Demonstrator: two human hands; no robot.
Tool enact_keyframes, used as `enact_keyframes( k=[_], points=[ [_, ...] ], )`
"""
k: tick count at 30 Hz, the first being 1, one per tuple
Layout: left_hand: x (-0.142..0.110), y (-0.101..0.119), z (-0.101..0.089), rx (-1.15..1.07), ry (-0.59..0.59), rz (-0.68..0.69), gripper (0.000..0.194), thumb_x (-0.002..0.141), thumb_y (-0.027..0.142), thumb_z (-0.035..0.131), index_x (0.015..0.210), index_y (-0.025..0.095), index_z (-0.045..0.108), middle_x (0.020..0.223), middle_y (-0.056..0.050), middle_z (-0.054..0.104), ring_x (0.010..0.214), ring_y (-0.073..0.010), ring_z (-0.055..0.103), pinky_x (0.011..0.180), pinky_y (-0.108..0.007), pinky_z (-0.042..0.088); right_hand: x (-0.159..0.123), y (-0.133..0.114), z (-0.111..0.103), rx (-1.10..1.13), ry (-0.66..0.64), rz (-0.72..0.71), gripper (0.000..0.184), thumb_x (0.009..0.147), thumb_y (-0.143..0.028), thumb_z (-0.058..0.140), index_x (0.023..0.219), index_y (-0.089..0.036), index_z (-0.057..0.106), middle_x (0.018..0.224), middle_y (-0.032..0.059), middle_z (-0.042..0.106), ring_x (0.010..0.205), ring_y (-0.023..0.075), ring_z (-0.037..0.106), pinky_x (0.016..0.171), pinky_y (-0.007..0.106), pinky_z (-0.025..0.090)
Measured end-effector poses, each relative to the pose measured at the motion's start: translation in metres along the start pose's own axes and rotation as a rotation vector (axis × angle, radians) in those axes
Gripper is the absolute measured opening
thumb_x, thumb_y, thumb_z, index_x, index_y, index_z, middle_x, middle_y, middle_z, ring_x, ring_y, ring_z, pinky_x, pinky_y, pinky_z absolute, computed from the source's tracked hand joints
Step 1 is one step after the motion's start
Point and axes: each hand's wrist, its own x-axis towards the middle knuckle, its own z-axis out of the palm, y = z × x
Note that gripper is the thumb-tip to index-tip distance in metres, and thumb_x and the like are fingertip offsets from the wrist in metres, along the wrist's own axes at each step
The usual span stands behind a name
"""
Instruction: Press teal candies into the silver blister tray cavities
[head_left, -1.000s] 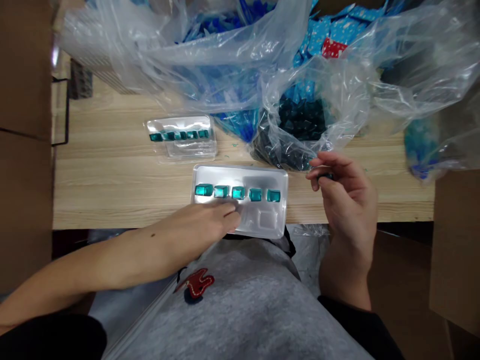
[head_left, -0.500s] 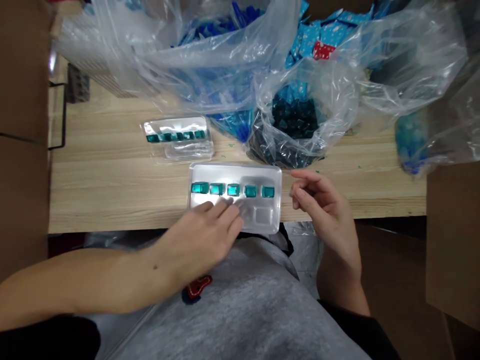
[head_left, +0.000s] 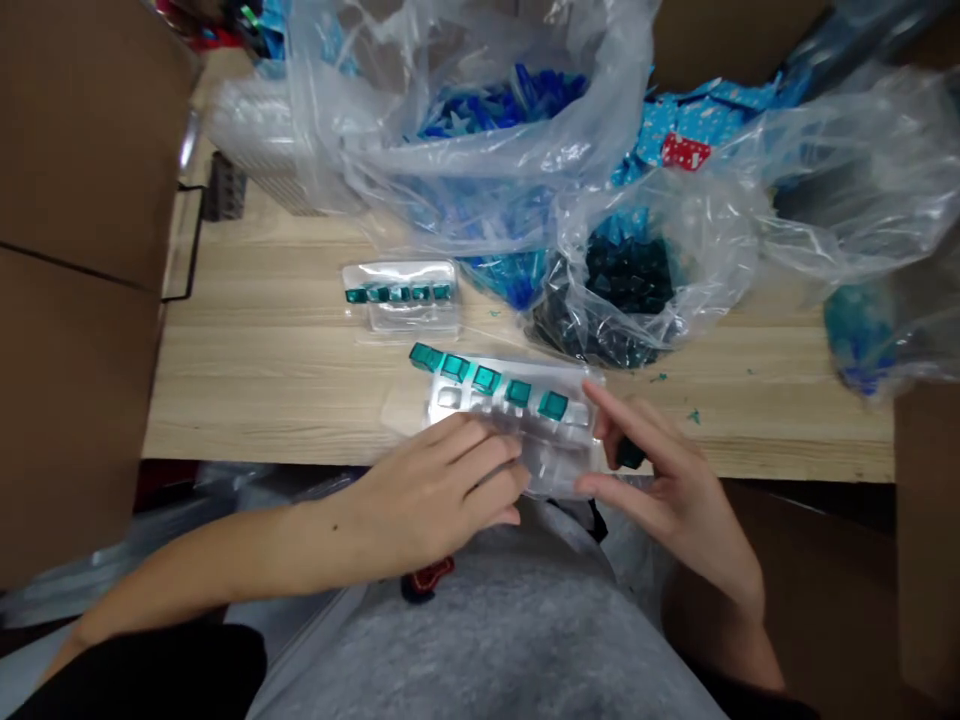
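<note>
A clear plastic tray point(head_left: 559, 465) with moulded hollows lies at the table's front edge, turned at a slant. Several translucent green blocks point(head_left: 486, 379) form a row along its far side; the leftmost sticks out past the tray's corner. My left hand point(head_left: 442, 490) reaches over the near left part of the tray, its fingers curled on it and fingertips partly hidden. At the tray's right end is my right hand point(head_left: 667, 475), thumb and index finger spread at the edge. A dark green block point(head_left: 628, 453) is tucked in its other, curled fingers.
Behind stands a second clear tray point(head_left: 401, 310) with a row of green blocks. An open plastic bag point(head_left: 630, 275) of dark green pieces sits beyond my right hand, beside a larger bag point(head_left: 487, 150) of blue pieces. Cardboard point(head_left: 82, 250) rises at the left.
The tray has turned clockwise and its row of blocks now slants. My right hand has come to the tray's right end, and a dark green block now shows in it. The whole view has shifted.
</note>
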Motion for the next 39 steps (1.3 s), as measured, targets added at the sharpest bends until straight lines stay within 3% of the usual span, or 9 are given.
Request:
enact_keyframes(
  k=[3,8,13,17,21,24,28,35,39],
  points=[
    [-0.004,-0.010,-0.001,0.041,-0.068,-0.051,0.021,0.104,0.022,0.046,0.098,0.014,0.064,0.104,-0.009,0.072,0.094,-0.0202,0.064,0.085,-0.032,0.055,0.004,0.005,-0.001,0.071,0.114,0.061,0.053,0.090,-0.035,0.071,0.140,-0.045,0.056,0.087,-0.0024,0.059,0.078,0.0146,0.058,0.070,0.028,0.050],
    [-0.010,-0.029,0.000,0.212,-0.040,-0.147,0.014,0.095,0.007,0.054,0.106,0.010,0.062,0.117,-0.017,0.071,0.104,-0.0270,0.066,0.088,-0.039,0.055,0.013,0.005,-0.002,0.103,0.334,0.200,0.036,0.089,-0.032,0.072,0.123,-0.044,0.071,0.081,-0.0050,0.063,0.070,0.0131,0.056,0.066,0.029,0.046],
    [-0.021,-0.039,-0.001,0.146,0.134,-0.251,0.009,0.096,0.008,0.056,0.101,0.016,0.056,0.112,-0.012,0.075,0.096,-0.0213,0.070,0.082,-0.035,0.057,0.020,0.003,-0.006,0.075,0.438,0.241,0.033,0.087,-0.027,0.072,0.117,-0.040,0.075,0.080,-0.0038,0.064,0.070,0.0135,0.056,0.064,0.030,0.044],
    [-0.044,-0.055,-0.001,0.251,0.302,-0.394,0.018,0.091,0.005,0.059,0.097,0.021,0.054,0.126,-0.011,0.071,0.111,-0.0244,0.069,0.088,-0.041,0.057,0.022,0.007,-0.009,0.070,0.478,0.255,0.032,0.087,-0.026,0.072,0.115,-0.040,0.076,0.080,-0.0039,0.064,0.066,0.0114,0.053,0.061,0.029,0.042],
    [-0.065,-0.096,0.032,0.240,0.238,-0.454,0.015,0.093,0.009,0.054,0.096,0.023,0.057,0.141,-0.011,0.062,0.132,-0.0282,0.059,0.109,-0.055,0.048,0.024,0.012,-0.010,0.061,0.546,0.265,0.028,0.086,-0.027,0.073,0.112,-0.038,0.078,0.077,-0.0026,0.064,0.066,0.0127,0.052,0.060,0.030,0.041],
    [-0.073,-0.122,0.067,0.194,0.154,-0.451,0.014,0.096,0.013,0.051,0.087,0.021,0.057,0.133,-0.012,0.068,0.125,-0.0270,0.064,0.114,-0.060,0.043,0.026,0.018,-0.010,0.092,0.579,0.254,0.031,0.085,-0.025,0.073,0.112,-0.039,0.077,0.083,-0.0012,0.066,0.077,0.0159,0.058,0.073,0.034,0.047],
    [-0.077,-0.129,0.101,0.159,0.111,-0.438,0.018,0.098,0.015,0.047,0.086,0.021,0.059,0.127,-0.010,0.071,0.119,-0.0236,0.066,0.111,-0.057,0.047,0.028,0.027,-0.012,0.131,0.577,0.177,0.043,0.079,-0.015,0.071,0.115,-0.038,0.075,0.097,0.0017,0.068,0.091,0.0186,0.062,0.087,0.037,0.050],
    [-0.088,-0.133,0.112,0.204,0.204,-0.542,0.011,0.096,0.015,0.048,0.094,0.020,0.058,0.131,-0.017,0.067,0.120,-0.0294,0.063,0.105,-0.065,0.046,0.035,0.021,-0.007,0.302,0.529,0.130,0.040,0.082,-0.006,0.069,0.111,-0.033,0.075,0.101,-0.0001,0.074,0.091,0.0133,0.071,0.076,0.027,0.058],
    [-0.091,-0.137,0.118,0.191,0.179,-0.518,0.013,0.096,0.019,0.050,0.085,0.022,0.056,0.125,-0.012,0.071,0.114,-0.0264,0.066,0.105,-0.061,0.047,0.045,0.011,-0.002,0.437,0.520,0.092,0.034,0.084,-0.008,0.071,0.109,-0.031,0.075,0.099,-0.0011,0.077,0.081,0.0129,0.076,0.068,0.025,0.064]
  ],
)
